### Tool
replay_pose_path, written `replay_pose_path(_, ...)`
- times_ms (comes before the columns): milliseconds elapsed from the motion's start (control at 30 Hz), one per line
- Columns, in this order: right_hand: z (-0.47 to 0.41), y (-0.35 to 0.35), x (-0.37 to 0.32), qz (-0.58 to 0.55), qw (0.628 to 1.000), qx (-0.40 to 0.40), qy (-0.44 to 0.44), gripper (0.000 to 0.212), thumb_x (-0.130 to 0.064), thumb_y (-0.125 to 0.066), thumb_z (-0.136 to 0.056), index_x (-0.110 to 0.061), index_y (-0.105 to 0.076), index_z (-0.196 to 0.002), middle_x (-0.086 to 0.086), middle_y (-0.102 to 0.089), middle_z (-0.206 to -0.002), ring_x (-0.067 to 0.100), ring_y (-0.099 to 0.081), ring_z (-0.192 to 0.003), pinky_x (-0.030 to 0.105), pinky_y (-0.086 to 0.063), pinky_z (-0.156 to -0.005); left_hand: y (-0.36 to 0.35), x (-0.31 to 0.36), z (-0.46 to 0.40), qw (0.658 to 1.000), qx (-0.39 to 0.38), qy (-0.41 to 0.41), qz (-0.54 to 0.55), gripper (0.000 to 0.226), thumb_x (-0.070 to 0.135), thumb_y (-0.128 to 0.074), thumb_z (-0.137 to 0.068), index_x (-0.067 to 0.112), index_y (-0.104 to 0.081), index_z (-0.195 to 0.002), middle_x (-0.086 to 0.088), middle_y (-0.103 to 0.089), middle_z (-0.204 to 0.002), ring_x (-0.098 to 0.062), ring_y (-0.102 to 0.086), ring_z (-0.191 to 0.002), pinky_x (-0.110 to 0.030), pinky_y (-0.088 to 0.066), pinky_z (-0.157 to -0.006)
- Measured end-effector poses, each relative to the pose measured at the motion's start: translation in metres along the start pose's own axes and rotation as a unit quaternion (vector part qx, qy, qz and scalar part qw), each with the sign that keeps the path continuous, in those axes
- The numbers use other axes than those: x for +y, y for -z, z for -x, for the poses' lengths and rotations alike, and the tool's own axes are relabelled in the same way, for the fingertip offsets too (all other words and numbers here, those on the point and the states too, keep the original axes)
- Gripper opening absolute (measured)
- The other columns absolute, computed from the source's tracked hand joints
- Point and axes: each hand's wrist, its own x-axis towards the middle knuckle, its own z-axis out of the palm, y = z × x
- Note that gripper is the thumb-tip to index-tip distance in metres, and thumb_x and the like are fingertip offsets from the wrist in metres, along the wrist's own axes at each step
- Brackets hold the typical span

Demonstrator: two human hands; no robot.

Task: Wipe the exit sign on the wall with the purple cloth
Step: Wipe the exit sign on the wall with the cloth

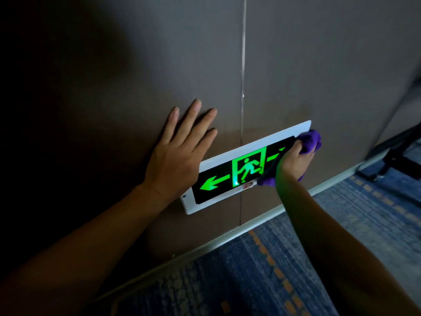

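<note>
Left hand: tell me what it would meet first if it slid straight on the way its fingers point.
The left hand lies flat on the wall, fingers pointing up along it. That way looks free: only bare wall panel. The exit sign lies beside and below, out of that line.

The brown wall [136, 65] carries the white-framed exit sign [227, 163] near the carpet [341, 224].

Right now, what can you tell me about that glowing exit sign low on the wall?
The exit sign is a long rectangle with a white frame around a black panel, looking like smooth plastic. It is lit: a green running figure in a doorway at the centre, green arrows pointing out both ways. It sits flat on the brown wall, just above the skirting. The right hand presses a purple cloth on its right end; the left hand overlaps its left corner.
</note>
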Motion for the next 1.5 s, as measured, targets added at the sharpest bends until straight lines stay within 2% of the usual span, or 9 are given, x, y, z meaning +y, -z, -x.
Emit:
replay_pose_path(167, -0.013, 0.009, 0.010, 0.052, 0.993, -0.015, -0.105, 0.061, -0.044, -0.040, -0.094, -0.015, -0.047, -0.147, 0.017, -0.054, -0.147, 0.036, -0.053, -0.133, 0.046, -0.039, -0.114, 0.002, 0.001, -0.002, 1.000, -0.005, 0.003, -0.006, 0.054, 0.014, -0.019, -0.110, 0.010, -0.057, -0.147, -0.015, -0.038, -0.168, -0.046, -0.030, -0.156, -0.059, -0.012, -0.129)
replay_pose_path(367, 0.071, 0.017, 0.036, 0.123, 0.982, -0.106, -0.098, 0.058, -0.028, -0.047, -0.103, -0.019, -0.030, -0.158, 0.021, -0.042, -0.152, 0.043, -0.049, -0.135, 0.054, -0.041, -0.114, 0.002, -0.001, 0.001, 1.000, -0.010, -0.015, -0.021, 0.051, 0.009, -0.027, -0.107, 0.009, -0.057, -0.147, -0.016, -0.037, -0.168, -0.047, -0.029, -0.156, -0.062, -0.014, -0.128)
replay_pose_path(633, 0.171, 0.009, 0.022, 0.177, 0.944, -0.238, -0.144, 0.093, -0.026, -0.059, -0.095, -0.018, 0.005, -0.162, 0.025, -0.022, -0.164, 0.048, -0.037, -0.144, 0.051, -0.034, -0.119, 0.018, 0.003, 0.000, 0.999, -0.039, -0.005, 0.008, 0.054, 0.006, -0.039, -0.095, 0.006, -0.057, -0.146, -0.017, -0.036, -0.168, -0.045, -0.026, -0.158, -0.058, -0.013, -0.130)
replay_pose_path(767, 0.204, 0.015, 0.012, 0.227, 0.909, -0.307, -0.168, 0.100, -0.032, -0.062, -0.094, -0.016, 0.010, -0.161, 0.024, -0.043, -0.154, 0.044, -0.051, -0.134, 0.054, -0.043, -0.111, 0.034, -0.006, 0.002, 0.997, -0.067, -0.035, 0.029, 0.069, 0.003, -0.042, -0.090, 0.013, -0.045, -0.158, -0.018, -0.032, -0.169, -0.044, -0.025, -0.158, -0.055, -0.019, -0.131)
replay_pose_path(1033, 0.279, 0.020, -0.033, 0.193, 0.891, -0.380, -0.157, 0.060, -0.035, -0.068, -0.090, -0.011, -0.048, -0.141, 0.015, -0.066, -0.130, 0.033, -0.065, -0.117, 0.042, -0.053, -0.100, 0.084, -0.023, 0.021, 0.980, -0.172, 0.000, 0.105, 0.071, 0.001, -0.061, -0.083, 0.014, -0.055, -0.152, -0.019, -0.036, -0.168, -0.041, -0.029, -0.157, -0.057, -0.031, -0.126)
replay_pose_path(1167, 0.272, 0.054, -0.087, 0.177, 0.890, -0.419, -0.014, 0.045, -0.023, -0.071, -0.080, -0.023, -0.064, -0.125, 0.004, -0.074, -0.113, 0.024, -0.068, -0.105, 0.034, -0.053, -0.091, 0.110, -0.028, 0.020, 0.955, -0.214, 0.093, 0.181, 0.063, 0.006, -0.058, -0.095, 0.021, -0.048, -0.156, -0.010, -0.039, -0.167, -0.033, -0.027, -0.159, -0.053, -0.027, -0.127)
replay_pose_path(1267, 0.246, 0.076, -0.141, 0.143, 0.882, -0.448, 0.008, 0.041, -0.017, -0.067, -0.071, -0.029, -0.072, -0.110, -0.010, -0.073, -0.088, 0.012, -0.069, -0.085, 0.031, -0.057, -0.080, 0.130, -0.021, 0.002, 0.890, -0.208, 0.241, 0.328, 0.051, 0.023, -0.050, -0.103, 0.019, -0.051, -0.154, -0.010, -0.049, -0.161, -0.032, -0.039, -0.153, -0.053, -0.034, -0.125)
replay_pose_path(1400, 0.215, 0.092, -0.220, 0.102, 0.888, -0.428, -0.135, 0.018, -0.014, -0.058, -0.051, -0.017, -0.072, -0.062, 0.005, -0.068, -0.063, 0.027, -0.065, -0.069, 0.035, -0.053, -0.067, 0.170, -0.020, -0.047, 0.630, -0.234, 0.444, 0.593, 0.050, 0.050, -0.059, -0.100, 0.025, -0.062, -0.142, 0.004, -0.063, -0.139, -0.017, -0.056, -0.138, -0.032, -0.043, -0.116)
replay_pose_path(1500, 0.208, 0.111, -0.278, -0.036, 0.858, -0.410, -0.307, 0.022, -0.010, -0.063, -0.052, -0.008, -0.074, -0.071, 0.018, -0.069, -0.082, 0.033, -0.067, -0.083, 0.040, -0.054, -0.081, 0.206, -0.027, -0.088, 0.511, -0.232, 0.488, 0.668, 0.059, 0.071, -0.066, -0.072, 0.038, -0.068, -0.122, 0.016, -0.074, -0.121, -0.002, -0.068, -0.118, -0.022, -0.051, -0.102)
